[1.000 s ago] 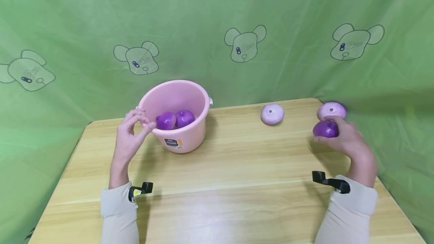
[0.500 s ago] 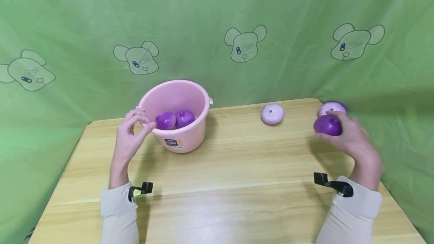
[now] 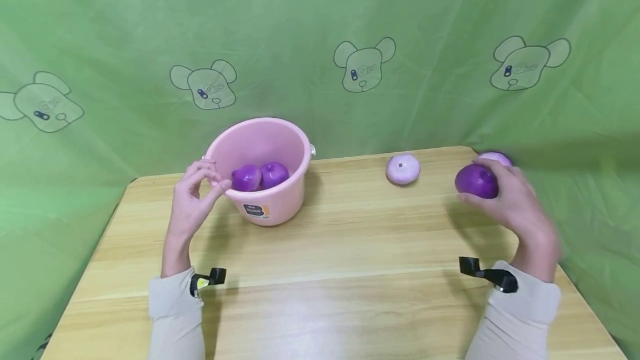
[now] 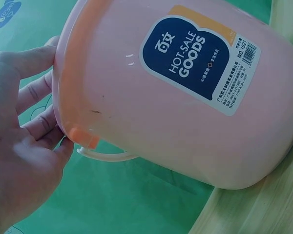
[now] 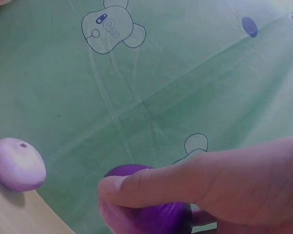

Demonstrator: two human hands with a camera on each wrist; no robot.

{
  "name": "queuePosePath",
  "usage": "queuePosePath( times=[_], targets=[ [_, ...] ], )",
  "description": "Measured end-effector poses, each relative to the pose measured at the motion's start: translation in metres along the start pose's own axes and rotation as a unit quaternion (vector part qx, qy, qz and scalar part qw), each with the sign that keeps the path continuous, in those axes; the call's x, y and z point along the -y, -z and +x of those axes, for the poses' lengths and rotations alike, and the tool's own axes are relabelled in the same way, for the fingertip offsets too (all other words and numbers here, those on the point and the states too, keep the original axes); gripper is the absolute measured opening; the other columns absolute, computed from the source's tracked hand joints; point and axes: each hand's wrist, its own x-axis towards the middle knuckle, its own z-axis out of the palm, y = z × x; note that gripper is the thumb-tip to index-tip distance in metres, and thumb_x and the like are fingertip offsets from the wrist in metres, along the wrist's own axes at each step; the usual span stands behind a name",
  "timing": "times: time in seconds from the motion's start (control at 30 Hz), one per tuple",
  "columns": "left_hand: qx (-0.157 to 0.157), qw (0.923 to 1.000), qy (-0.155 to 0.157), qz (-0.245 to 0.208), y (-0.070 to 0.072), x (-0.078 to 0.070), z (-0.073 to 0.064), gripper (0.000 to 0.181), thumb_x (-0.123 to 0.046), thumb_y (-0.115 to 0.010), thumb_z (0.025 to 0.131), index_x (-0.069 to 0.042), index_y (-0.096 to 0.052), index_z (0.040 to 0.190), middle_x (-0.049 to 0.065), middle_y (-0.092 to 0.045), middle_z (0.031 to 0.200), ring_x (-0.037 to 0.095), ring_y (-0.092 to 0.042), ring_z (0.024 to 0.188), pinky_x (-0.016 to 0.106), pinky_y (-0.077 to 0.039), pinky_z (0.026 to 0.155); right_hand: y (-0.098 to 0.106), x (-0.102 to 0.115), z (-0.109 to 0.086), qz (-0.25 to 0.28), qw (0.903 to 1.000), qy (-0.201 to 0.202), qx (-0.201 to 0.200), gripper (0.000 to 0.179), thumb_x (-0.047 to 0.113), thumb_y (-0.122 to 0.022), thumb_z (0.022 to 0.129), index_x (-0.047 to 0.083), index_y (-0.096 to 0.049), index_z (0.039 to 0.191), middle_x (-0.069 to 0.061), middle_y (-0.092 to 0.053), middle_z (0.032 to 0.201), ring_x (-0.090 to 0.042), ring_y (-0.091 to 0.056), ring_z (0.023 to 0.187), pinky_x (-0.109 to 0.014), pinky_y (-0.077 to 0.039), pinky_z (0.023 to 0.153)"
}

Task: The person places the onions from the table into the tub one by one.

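Wood-grained tabletop [image 3: 330, 271] lies under both sleeves [image 3: 175, 313]. Above it, the right hand [image 3: 515, 199] grips a dark purple onion [image 3: 474, 181]; the left hand [image 3: 194, 199] pinches the rim of a pink bucket [image 3: 282, 201] (label [image 4: 200, 61]: "HOT-SALE GOODS") containing two purple onions [image 3: 246, 178]. Two paler onions [image 3: 403, 170] sit toward the back edge, one partly hidden. Beyond hangs green cloth [image 3: 280, 26].

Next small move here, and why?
I'd probably move the right hand left toward the bucket: it holds a dark onion well to the bucket's right, two more onions already lie inside, and the left hand holds the bucket, which should help steady it.
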Motion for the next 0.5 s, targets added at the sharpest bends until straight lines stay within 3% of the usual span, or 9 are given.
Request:
queuePosePath(
  times=[0.27, 0.5],
  targets=[
    [0.005, 0.9999, 0.003, -0.010, -0.001, 0.002, 0.002, 0.010, 0.013, -0.072, 0.085, 0.011, -0.063, 0.088, 0.035, -0.052, 0.109, 0.031, -0.044, 0.133, 0.045, -0.027, 0.125, -0.005, 0.010, 0.003, 0.004, 0.9996, 0.025, -0.015, 0.086, 0.032, -0.081, 0.090, 0.009, -0.034, 0.159, -0.039, -0.031, 0.148, -0.064, -0.044, 0.116, -0.079, -0.044, 0.084],
    [0.004, 0.9999, 0.004, -0.012, 0.001, 0.001, 0.001, 0.010, 0.014, -0.072, 0.085, 0.011, -0.063, 0.087, 0.034, -0.052, 0.110, 0.029, -0.044, 0.133, 0.045, -0.027, 0.125, -0.007, 0.025, 0.006, 0.013, 0.9978, 0.056, -0.033, 0.087, 0.026, -0.086, 0.085, 0.012, -0.039, 0.157, -0.034, -0.039, 0.144, -0.058, -0.043, 0.122, -0.077, -0.044, 0.086]
  ],
)
